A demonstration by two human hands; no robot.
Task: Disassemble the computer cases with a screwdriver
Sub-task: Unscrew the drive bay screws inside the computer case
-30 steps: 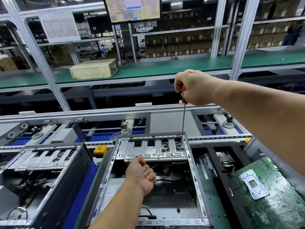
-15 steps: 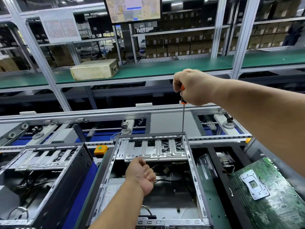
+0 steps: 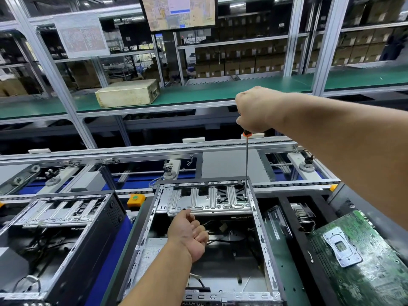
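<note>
A: Right hand point(image 3: 257, 109) first. Fist wrapped round the screwdriver point(image 3: 246, 164) handle, only the orange collar shows under it. Shaft drops almost straight down.

B: Tip lands where?

A: Far right corner of the middle computer case point(image 3: 259, 228), at the right end of the silver drive bracket point(image 3: 207, 200). Looks seated on a screw there, but the screw head is too small to confirm.

B: Left hand?

A: Left hand point(image 3: 187, 234) sits inside the case opening, palm up, fingers loosely curled, holding nothing. Knuckles just under the bracket's front edge; I can't tell if they touch it.

B: Step judgement?

A: Backing out a bracket screw, I'd say. To do it well: keep the shaft in line with the screw, push down while turning so the bit doesn't cam out, and stay slow since the long shaft can wobble. Left hand is well placed to steady or catch the bracket if it comes free.

B: Surroundings?

A: Second open case point(image 3: 66, 217) to the left, interior still full of cables. Green motherboard point(image 3: 362, 261) lying to the right, apparently already pulled. Conveyor rail point(image 3: 154, 151) behind the cases. Beige box point(image 3: 128, 93) on the green shelf beyond, monitor point(image 3: 178, 12) overhead.
</note>
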